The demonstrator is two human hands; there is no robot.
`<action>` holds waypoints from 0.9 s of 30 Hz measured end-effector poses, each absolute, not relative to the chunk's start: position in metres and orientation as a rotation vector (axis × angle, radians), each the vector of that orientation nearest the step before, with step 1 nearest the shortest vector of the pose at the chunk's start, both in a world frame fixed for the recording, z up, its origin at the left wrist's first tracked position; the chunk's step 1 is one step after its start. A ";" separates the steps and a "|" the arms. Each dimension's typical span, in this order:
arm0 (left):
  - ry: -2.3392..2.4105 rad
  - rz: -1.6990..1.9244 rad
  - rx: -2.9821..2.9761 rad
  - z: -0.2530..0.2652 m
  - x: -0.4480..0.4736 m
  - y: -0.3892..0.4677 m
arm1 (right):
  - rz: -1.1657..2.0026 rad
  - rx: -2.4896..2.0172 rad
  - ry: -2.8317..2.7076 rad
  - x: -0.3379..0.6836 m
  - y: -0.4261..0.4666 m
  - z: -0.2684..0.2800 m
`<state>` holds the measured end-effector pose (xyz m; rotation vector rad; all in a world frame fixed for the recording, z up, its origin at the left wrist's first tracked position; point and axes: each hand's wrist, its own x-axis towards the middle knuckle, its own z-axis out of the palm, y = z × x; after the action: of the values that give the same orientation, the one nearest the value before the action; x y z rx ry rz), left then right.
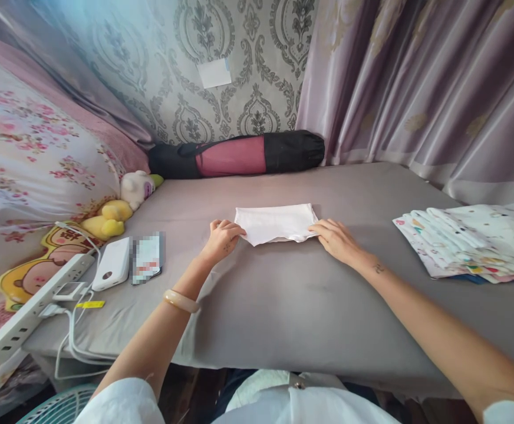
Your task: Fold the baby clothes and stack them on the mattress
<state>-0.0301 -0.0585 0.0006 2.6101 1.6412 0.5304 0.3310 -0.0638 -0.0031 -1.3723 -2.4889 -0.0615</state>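
Note:
A folded white cloth (277, 222) lies in the middle of the grey-covered surface, its near edge a little uneven. My left hand (224, 238) pinches its near left corner between thumb and fingers. At the opposite end, my right hand (334, 237) grips the near right corner, the fingers lying over the cloth's edge. Whether the cloth is a garment or a plain piece of fabric I cannot tell.
A stack of folded printed cloths (473, 238) lies at right. On the left are a power strip (31, 312) with cables, a white power bank (112, 263), a blurred-out card-like item (148, 257) and plush toys (106, 219). A black-and-pink rolled bag (234, 155) lies along the wall.

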 end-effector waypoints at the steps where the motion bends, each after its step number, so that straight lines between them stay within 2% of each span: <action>1: 1.634 0.518 2.612 -0.001 -0.030 -0.061 | -0.054 -1.376 -2.500 0.330 -0.067 -0.006; 10: 1.641 0.429 2.556 0.003 -0.026 -0.075 | 0.033 -1.459 -2.438 0.326 -0.080 -0.006; 17: 1.903 0.452 2.370 0.016 0.037 -0.048 | 0.040 -1.512 -2.345 0.268 -0.043 0.007; 27: 1.972 0.288 2.431 -0.018 0.090 -0.012 | 0.092 -1.680 -2.481 0.224 -0.011 -0.016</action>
<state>0.0904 -0.0121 -0.0184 2.4311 1.9723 0.2875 0.2237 -0.0109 -0.0162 -1.6797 -2.4811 0.0916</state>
